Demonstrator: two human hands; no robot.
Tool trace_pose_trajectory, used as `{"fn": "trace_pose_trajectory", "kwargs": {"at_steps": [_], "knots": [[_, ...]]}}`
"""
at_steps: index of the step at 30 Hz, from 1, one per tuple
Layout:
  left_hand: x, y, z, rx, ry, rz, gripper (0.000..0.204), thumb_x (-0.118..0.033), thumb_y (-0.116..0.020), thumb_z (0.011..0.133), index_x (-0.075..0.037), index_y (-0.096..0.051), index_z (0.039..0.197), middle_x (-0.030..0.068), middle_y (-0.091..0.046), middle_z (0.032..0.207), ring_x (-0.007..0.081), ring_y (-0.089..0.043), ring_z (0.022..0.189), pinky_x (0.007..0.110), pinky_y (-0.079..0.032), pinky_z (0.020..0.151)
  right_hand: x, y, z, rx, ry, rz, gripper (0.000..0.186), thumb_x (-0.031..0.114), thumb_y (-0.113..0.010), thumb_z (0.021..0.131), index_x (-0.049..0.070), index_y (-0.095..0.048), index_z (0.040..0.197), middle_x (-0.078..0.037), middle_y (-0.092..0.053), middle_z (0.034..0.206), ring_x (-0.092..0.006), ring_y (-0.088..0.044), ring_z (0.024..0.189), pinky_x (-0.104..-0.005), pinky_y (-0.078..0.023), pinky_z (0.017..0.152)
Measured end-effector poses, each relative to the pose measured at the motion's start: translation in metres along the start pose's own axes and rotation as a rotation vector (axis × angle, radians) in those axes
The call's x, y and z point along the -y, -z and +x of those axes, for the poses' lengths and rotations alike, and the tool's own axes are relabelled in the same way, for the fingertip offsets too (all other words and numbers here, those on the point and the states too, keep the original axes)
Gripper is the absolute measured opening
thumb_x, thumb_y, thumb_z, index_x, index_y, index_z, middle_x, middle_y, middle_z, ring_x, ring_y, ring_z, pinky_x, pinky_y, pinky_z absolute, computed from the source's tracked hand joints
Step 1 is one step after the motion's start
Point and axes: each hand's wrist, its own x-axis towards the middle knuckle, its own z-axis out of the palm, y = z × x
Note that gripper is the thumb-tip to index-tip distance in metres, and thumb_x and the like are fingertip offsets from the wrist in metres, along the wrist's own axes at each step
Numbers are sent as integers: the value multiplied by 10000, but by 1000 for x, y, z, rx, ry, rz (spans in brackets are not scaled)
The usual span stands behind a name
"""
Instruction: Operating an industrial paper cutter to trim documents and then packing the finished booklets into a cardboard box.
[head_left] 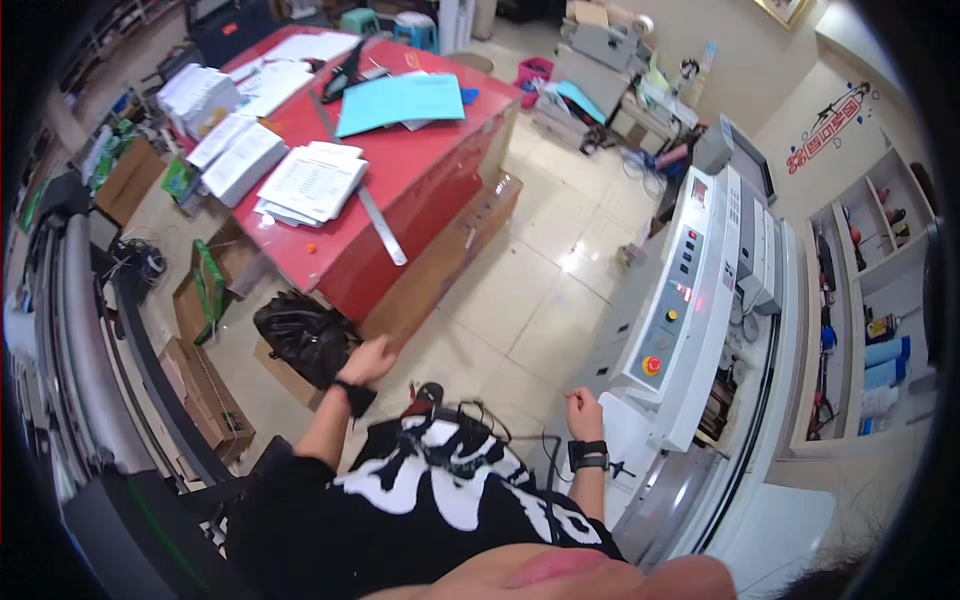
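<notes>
My left hand hangs in the air beside the near corner of the red table, above a black bag on the floor. Its fingers are curled loosely, and nothing shows in them. To the right, my right hand is raised next to the white machine, apart from its control panel. The fingers are bent in, the thumb side faces up, and no object is visible in the hand. Each wrist wears a black band. A metal ruler lies on the table, its end past the edge.
Paper stacks and turquoise sheets lie on the table. The machine carries a red emergency button. Cardboard boxes stand at the left on the floor. Wall shelves with tools are at the right. Cables run near my feet.
</notes>
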Motion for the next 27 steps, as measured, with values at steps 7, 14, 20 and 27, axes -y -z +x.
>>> {"fn": "trace_pose_trajectory", "kwargs": {"at_steps": [7,14,20,27], "knots": [[-155,40,258,249,-339,-129,410,-247,-549,881,-3,-549,1210,208,-639,1156,350,-622,1069,416,-492,924,-35,38,115,-148,-227,15,156,131,-548,903,7,-641,887,-99,-660,767,-173,-630,732,-308,-491,675],[-202,37,432,306,-232,115,433,-275,-589,876,-5,-552,1213,204,-667,1080,343,-645,1021,398,-508,886,-51,57,386,-102,-183,-38,172,159,-540,913,19,-639,901,-125,-626,723,-216,-617,695,-338,-485,664],[-207,89,556,174,57,-137,465,-279,-607,850,3,-572,1218,216,-667,1102,327,-651,1041,389,-513,897,43,88,636,58,76,103,156,154,-555,916,29,-640,957,-144,-638,746,-246,-630,688,-341,-487,653],[-218,68,782,-64,193,-565,414,-214,-617,852,25,-589,1188,180,-692,1045,254,-664,986,347,-510,873,0,98,863,244,10,-133,180,173,-569,891,24,-640,963,-189,-681,866,-336,-679,815,-401,-528,712]]}}
